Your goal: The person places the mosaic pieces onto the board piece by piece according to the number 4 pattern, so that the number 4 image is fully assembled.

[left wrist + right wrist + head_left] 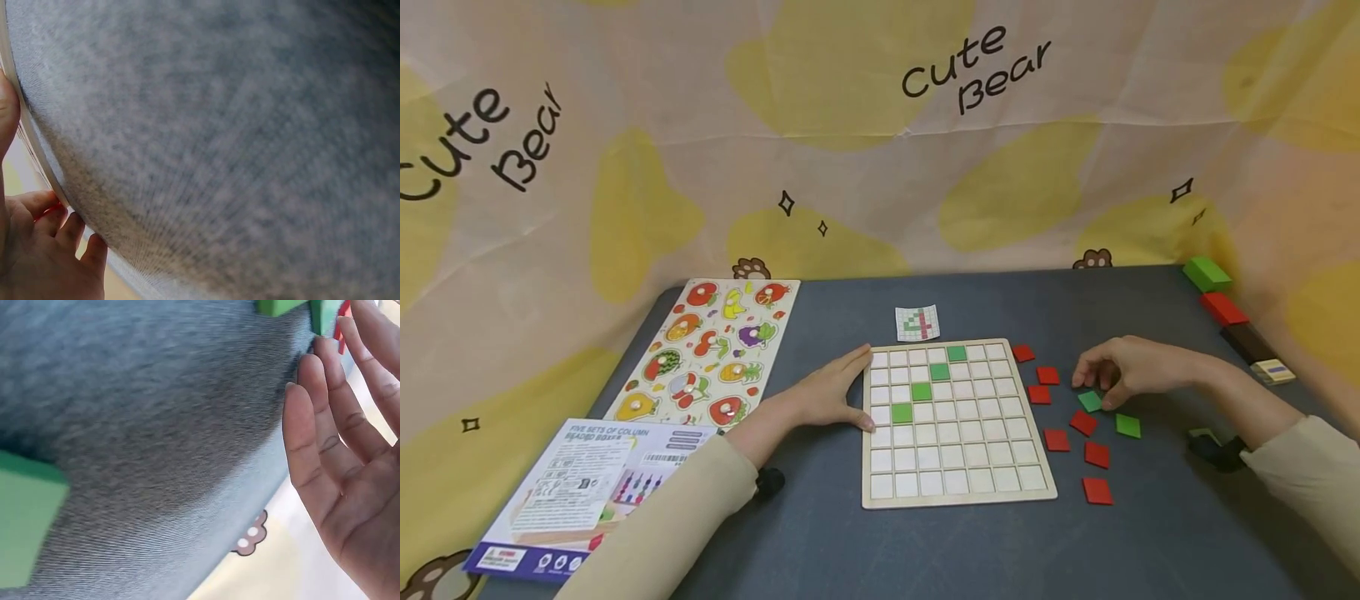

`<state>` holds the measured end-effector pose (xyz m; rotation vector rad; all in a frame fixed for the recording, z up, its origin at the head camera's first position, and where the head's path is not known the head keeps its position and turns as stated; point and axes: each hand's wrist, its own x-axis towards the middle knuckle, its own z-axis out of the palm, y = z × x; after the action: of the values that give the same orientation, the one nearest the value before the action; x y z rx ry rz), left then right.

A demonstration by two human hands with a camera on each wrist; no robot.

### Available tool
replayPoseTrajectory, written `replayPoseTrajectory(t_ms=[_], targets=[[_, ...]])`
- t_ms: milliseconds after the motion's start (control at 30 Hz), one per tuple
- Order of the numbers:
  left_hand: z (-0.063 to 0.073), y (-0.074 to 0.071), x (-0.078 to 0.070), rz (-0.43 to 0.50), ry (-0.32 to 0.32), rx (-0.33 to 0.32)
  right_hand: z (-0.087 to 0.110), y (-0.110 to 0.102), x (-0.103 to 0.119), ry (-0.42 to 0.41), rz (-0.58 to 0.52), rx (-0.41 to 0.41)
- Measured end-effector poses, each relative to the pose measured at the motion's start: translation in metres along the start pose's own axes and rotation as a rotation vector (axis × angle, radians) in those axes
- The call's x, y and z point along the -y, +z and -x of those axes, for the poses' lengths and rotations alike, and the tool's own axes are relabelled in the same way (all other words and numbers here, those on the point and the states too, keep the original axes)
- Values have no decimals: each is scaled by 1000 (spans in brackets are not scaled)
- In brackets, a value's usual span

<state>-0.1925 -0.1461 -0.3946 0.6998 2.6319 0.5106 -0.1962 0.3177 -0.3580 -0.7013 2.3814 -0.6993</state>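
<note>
A wooden grid board (pixel 959 503) with white squares lies flat on the dark table, a diagonal of several green tiles (pixel 921 392) set in it. My left hand (pixel 820 396) spans the board's left side, thumb and fingertips against its edge. In the left wrist view, the fingers (pixel 94 256) touch that same thin edge. Right of the board, my right hand (pixel 1122 372) reaches down at a loose green tile (pixel 1089 402), fingertips and thumb close around it. The right wrist view shows loosely extended fingers (pixel 301 431) beside the tile (pixel 320 315).
Several red tiles (pixel 1097 455) and another green tile (pixel 1127 426) lie right of the board. Behind it is a small pattern card (pixel 917 323). A fruit puzzle board (pixel 715 350) and a printed box (pixel 580 492) are at left. Coloured blocks (pixel 1223 308) line the right edge.
</note>
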Motion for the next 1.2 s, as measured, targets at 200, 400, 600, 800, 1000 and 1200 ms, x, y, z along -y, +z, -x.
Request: replayPoseTrajectory(t_ms=[200, 400, 600, 800, 1000, 1200], targets=[[1, 0, -1, 4, 4, -1, -2, 5, -9, -51, -14, -9], [0, 0, 2, -5, 7, 0, -9, 5, -11, -27, -17, 1], [0, 0, 2, -8, 3, 2, -13, -3, 0, -5, 21, -14], [1, -1, 1, -27, -13, 10, -29, 0, 27, -51, 22, -118], [0, -2, -3, -69, -37, 9, -54, 20, 68, -138, -17, -193], [-2, -2, -7, -131, -59, 5, -81, 48, 107, -204, -38, -233]])
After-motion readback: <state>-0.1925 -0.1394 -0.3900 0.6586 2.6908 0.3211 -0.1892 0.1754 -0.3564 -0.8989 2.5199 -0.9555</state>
